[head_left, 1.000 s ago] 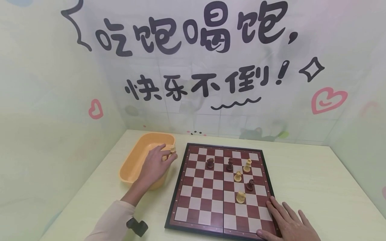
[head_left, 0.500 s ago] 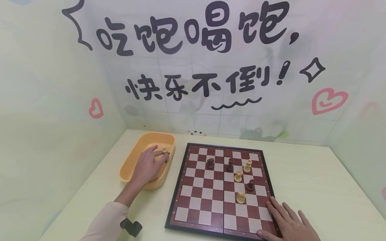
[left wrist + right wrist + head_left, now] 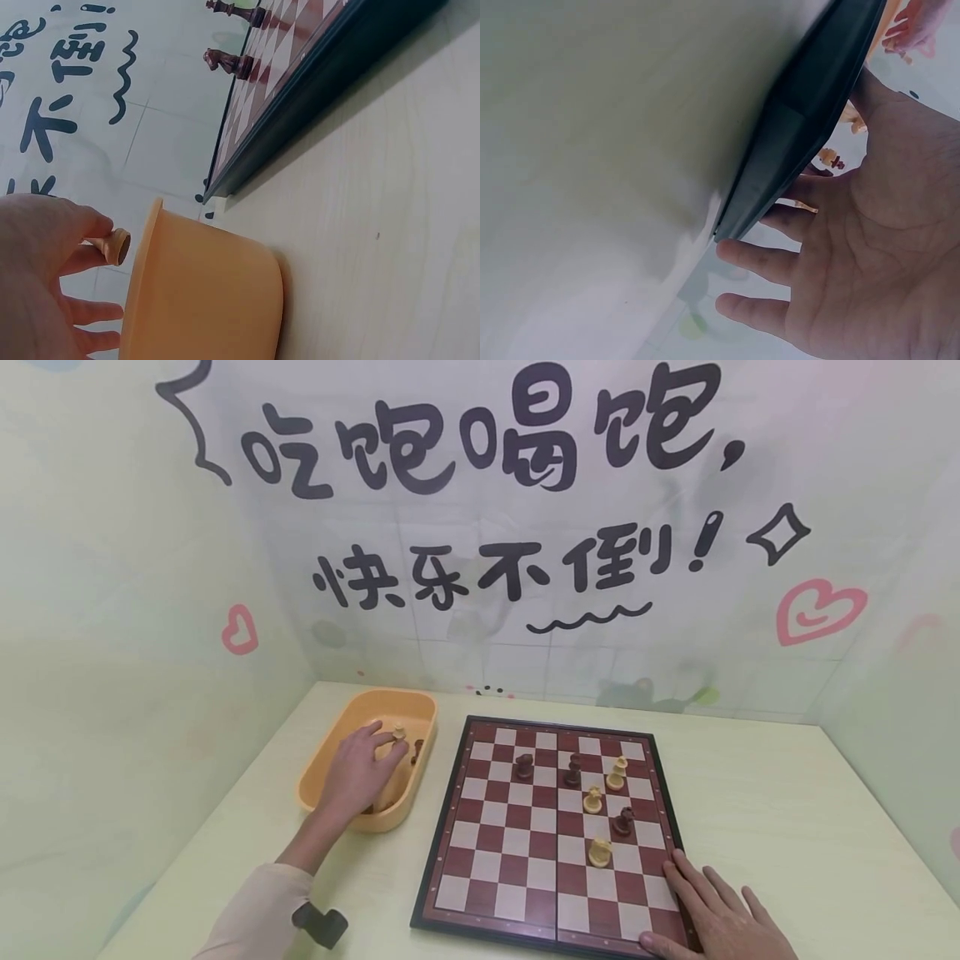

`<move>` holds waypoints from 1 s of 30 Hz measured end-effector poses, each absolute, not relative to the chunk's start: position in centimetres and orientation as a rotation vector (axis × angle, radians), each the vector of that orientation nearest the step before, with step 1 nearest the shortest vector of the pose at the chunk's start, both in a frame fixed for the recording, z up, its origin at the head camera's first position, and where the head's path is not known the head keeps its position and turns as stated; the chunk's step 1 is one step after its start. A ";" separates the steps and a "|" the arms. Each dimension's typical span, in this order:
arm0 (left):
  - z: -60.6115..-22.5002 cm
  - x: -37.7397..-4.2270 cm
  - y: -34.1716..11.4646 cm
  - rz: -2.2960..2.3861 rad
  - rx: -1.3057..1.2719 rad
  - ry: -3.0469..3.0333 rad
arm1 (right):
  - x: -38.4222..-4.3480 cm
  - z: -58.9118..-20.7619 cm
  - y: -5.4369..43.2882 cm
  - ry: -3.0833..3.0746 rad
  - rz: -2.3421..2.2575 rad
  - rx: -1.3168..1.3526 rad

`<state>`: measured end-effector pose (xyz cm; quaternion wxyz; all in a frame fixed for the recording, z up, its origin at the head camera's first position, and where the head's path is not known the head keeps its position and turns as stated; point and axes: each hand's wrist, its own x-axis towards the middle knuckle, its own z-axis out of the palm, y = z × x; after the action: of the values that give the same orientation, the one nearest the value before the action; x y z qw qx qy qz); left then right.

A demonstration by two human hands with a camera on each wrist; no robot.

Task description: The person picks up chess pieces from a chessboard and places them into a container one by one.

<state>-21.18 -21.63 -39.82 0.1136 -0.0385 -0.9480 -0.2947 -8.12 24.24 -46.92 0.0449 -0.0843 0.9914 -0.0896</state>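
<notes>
Over the orange plastic basin (image 3: 392, 818), my left hand (image 3: 354, 775) pinches a cream chess piece (image 3: 398, 733) between thumb and fingertips. The left wrist view shows the piece's round base (image 3: 116, 247) beside the basin's rim, the other fingers spread apart. My right hand (image 3: 726, 912) rests on the right edge of the chessboard (image 3: 517, 870), fingers extended and holding no piece. In the right wrist view, the palm (image 3: 885, 247) lies against the board's dark side (image 3: 780, 150). Inside the basin lies a dark chess piece (image 3: 417, 750); the left hand hides part of the inside.
Several pieces stand on the board: a dark knight (image 3: 524, 767), a dark piece (image 3: 573, 770), a tall cream piece (image 3: 617, 772), a smaller cream one (image 3: 592, 800), another dark one (image 3: 622, 822) and a cream knight (image 3: 599, 852). A printed wall sheet (image 3: 480, 668) stands behind the table.
My left hand has moved left with the cream chess piece, from the basin's right rim to over its inside. The right hand and the board's pieces stay put.
</notes>
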 end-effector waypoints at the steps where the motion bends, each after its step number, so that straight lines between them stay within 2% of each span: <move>1: -39.9 -21.2 -21.6 -0.868 -0.112 -2.780 | -8.1 -46.9 24.2 3.030 -0.273 -0.257; 30: -39.8 -21.4 -21.0 -0.918 -0.109 -2.780 | -8.0 -46.9 24.3 3.037 -0.280 -0.267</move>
<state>-21.36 -20.97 -39.83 0.1060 -0.0368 -0.9436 -0.3116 -8.04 24.27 -46.92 0.0402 -0.0872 0.9912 -0.0914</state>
